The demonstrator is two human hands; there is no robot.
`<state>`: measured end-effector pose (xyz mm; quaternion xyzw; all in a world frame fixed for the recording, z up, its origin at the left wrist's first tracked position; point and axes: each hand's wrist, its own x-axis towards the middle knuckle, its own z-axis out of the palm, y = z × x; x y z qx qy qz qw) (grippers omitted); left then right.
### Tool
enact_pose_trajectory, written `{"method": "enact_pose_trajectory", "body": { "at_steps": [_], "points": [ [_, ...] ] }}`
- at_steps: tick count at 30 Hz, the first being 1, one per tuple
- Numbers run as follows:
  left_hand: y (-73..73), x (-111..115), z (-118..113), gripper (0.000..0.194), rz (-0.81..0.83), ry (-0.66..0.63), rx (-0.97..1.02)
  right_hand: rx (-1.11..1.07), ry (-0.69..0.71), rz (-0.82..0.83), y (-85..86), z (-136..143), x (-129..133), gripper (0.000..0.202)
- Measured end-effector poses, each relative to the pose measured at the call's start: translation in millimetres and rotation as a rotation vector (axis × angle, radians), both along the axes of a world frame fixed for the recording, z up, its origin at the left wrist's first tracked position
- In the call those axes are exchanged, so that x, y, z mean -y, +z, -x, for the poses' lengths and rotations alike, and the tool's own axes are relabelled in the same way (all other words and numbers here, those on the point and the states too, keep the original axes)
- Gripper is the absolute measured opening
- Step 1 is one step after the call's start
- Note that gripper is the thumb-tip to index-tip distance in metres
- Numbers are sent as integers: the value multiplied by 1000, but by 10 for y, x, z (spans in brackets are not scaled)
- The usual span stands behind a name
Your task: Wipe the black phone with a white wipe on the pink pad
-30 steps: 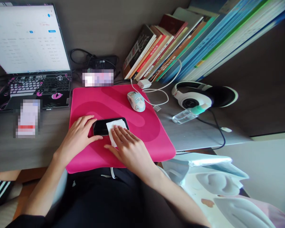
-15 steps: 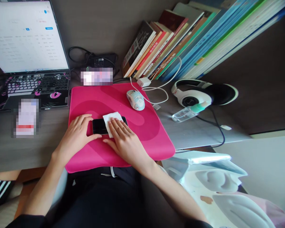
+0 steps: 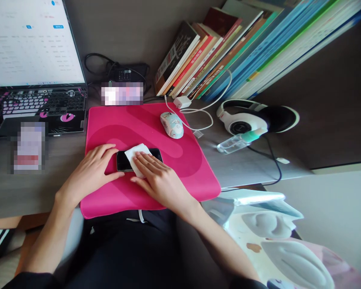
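A black smartphone point(image 3: 123, 161) lies screen up on a pink desk mat point(image 3: 195, 176). My left hand point(image 3: 88, 170) steadies its left end, the thumb at the near edge and a fingertip by the far corner. Folded white tissue point(image 3: 133, 153) rests on the middle of the screen. Under the flat fingers of my right hand point(image 3: 158, 176), the tissue is pressed against the glass, and part of it is hidden. The right thumb sticks out to the side over the mat.
A patterned mouse point(image 3: 172, 125) sits on the mat's far right. Beyond are a charger with cable point(image 3: 183, 102) and books point(image 3: 195, 60). To the right lie a clear spray bottle point(image 3: 230, 144) and headphones point(image 3: 243, 122); an open laptop point(image 3: 39, 108) stands left.
My right hand has shifted the tissue slightly left and towards me across the phone screen, turning it a little. My left hand stays at the phone's left end. The view has moved slightly.
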<state>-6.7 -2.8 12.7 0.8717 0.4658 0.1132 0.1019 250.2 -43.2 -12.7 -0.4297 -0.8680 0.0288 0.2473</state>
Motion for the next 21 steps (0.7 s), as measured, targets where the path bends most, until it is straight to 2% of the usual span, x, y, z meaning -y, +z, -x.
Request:
{"method": "enact_pose_trajectory", "body": {
  "at_steps": [3, 10, 16, 21],
  "points": [
    [4, -1, -7, 65, -12, -5, 0, -21, 11, 29, -33, 2, -49, 54],
    [5, -8, -56, 66, -38, -2, -56, 61, -17, -17, -39, 103, -50, 62],
    [-8, -21, -48, 64, -21, -2, -33, 130, 50, -44, 43, 148, 119, 64],
    [-22, -33, -36, 58, -11, -7, -19, 142, 81, -53, 99, 182, 212, 53]
  ]
}}
